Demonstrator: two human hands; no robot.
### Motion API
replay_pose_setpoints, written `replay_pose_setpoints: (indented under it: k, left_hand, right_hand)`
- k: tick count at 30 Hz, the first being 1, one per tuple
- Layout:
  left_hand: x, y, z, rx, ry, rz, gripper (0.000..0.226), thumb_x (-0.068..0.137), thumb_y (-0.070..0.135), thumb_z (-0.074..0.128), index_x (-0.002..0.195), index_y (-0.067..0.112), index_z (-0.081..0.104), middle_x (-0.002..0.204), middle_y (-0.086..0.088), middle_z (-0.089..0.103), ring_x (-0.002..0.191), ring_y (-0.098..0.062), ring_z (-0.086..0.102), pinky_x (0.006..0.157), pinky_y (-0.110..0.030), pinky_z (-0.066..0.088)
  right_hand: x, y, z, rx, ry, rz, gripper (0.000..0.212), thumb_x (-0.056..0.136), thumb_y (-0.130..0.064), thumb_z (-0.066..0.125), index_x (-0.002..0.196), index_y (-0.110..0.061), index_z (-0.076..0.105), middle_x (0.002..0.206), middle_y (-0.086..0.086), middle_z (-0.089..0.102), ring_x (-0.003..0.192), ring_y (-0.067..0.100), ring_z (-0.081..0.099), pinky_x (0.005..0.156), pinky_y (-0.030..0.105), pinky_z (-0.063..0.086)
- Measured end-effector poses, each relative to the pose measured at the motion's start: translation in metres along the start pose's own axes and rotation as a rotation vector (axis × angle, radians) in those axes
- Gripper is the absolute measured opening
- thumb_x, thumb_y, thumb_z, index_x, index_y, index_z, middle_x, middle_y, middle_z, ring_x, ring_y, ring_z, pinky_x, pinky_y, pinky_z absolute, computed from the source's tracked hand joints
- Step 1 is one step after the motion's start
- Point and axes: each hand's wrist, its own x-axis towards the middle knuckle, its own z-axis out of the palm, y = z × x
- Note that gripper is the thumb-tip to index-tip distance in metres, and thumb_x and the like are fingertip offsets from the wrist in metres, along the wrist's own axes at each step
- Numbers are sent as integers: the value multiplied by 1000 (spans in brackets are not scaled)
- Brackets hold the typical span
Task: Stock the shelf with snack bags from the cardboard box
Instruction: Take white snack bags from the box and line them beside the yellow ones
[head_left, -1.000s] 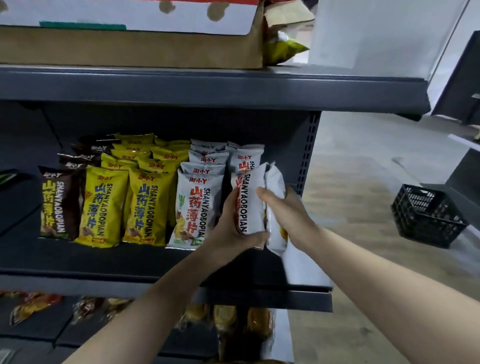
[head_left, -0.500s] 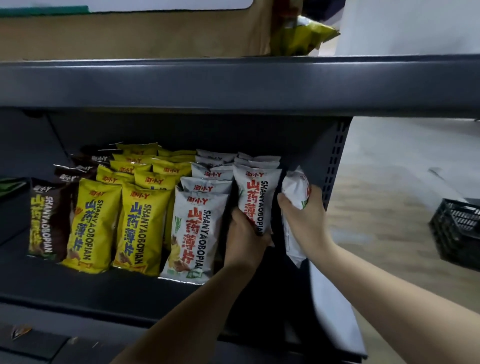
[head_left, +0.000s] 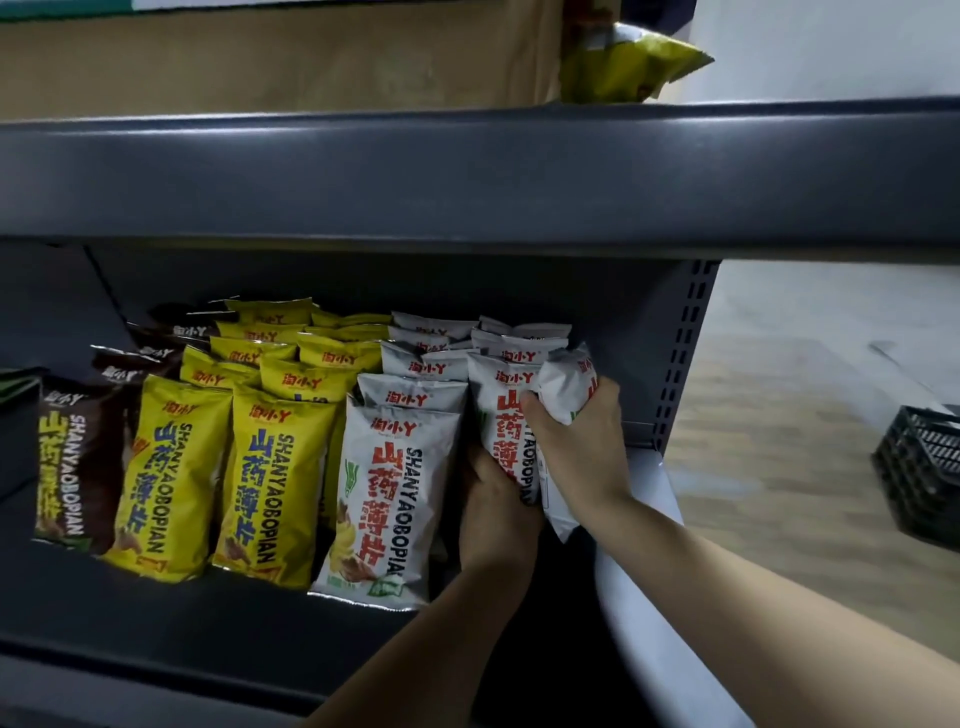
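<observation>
Left hand: I see my left hand (head_left: 496, 512) reaching in from below, forearm angled up and right, with fingers and thumb curled on the lower part of the front white bag (head_left: 503, 415) in the rightmost row.
Right hand: My right hand (head_left: 582, 452) comes in from the right, knuckles toward me, and clamps a second white bag (head_left: 563, 382) held edge-on and upright.
Contact: The two hands touch, and the edge-on bag presses against the right side of the front white bag.
Front edge: A bare strip of the shelf (head_left: 208, 618) runs between its lip and the front bags.
Right limit: The slotted upright (head_left: 685, 353) stands near the edge-on bag with a narrow gap between them. The white end panel (head_left: 654, 597) lies below my right forearm.
Rows: Left of my hands stand a white row (head_left: 384, 499), yellow bags (head_left: 171, 478) and brown bags (head_left: 72, 457), all upright.
Overhead: The upper shelf (head_left: 467, 171) carries the cardboard box (head_left: 260, 62), and a yellow bag (head_left: 634, 62) pokes out at its right end.
Far right: A black crate (head_left: 919, 478) sits on the floor.
Change: Half a second ago a gap separated the edge-on bag from the row. That gap is now closed, and the hands have come together.
</observation>
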Motion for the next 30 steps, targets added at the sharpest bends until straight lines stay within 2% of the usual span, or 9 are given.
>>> replay_pose_setpoints:
  k: [5,9,13,16,18,21,24,27,30]
  left_hand:
    - [-3,3,-4,0,-23,-7,84,79,35,66,140,3,18,130,-18,47,118,-33,51,89,-33,43]
    - [-14,10,-10,21,-19,18,83,84,28,64,143,-1,14,133,-19,41,122,-33,46,95,-32,39]
    - [-22,13,-8,161,270,373,74,82,6,56,143,-9,17,142,-30,32,131,-41,38,106,-40,36]
    - [-12,18,-9,359,345,646,62,86,12,40,145,-3,25,149,-26,27,140,-37,27,112,-44,26]
    - [1,16,-10,503,327,717,60,89,19,38,145,0,28,151,-22,27,141,-35,24,115,-47,24]
    - [21,4,-8,609,279,736,66,89,32,36,147,4,21,152,-20,24,143,-33,18,113,-52,21]
    - [29,-1,-9,580,235,762,66,89,34,34,147,5,20,153,-21,23,143,-33,16,108,-54,30]
    - [27,0,-11,597,223,743,64,91,34,30,147,5,19,153,-21,23,143,-33,17,107,-55,32]
    - [20,4,-17,602,237,726,64,91,36,30,146,4,21,153,-20,23,143,-32,18,111,-54,24]
  right_hand:
    - [3,4,-8,54,-57,6,59,82,-44,69,120,-9,40,117,5,51,106,17,52,69,25,39]
    - [1,6,-13,76,-23,31,55,84,-42,68,116,-8,39,115,7,53,103,19,54,63,24,38]
    - [-2,1,-18,146,56,70,50,87,-38,66,119,-11,39,108,-1,49,99,14,48,73,22,34]
    - [-1,1,-26,201,117,99,46,87,-36,65,114,-9,41,100,-3,52,95,14,51,78,23,37]
    - [-1,1,-30,226,134,108,40,87,-32,66,110,-9,42,89,-9,50,88,13,53,74,23,40]
    - [-1,1,-32,203,116,108,38,87,-33,65,107,-11,41,85,-12,48,86,14,53,77,27,41]
    - [-7,0,-30,158,66,101,37,88,-37,64,104,-11,42,88,-5,53,90,19,55,76,28,41]
    - [-14,-4,-32,113,22,95,38,88,-40,62,103,-13,41,97,3,59,91,20,57,62,18,39]
    - [-20,-6,-32,111,40,97,38,88,-41,63,102,-16,40,101,3,58,92,17,54,61,12,36]
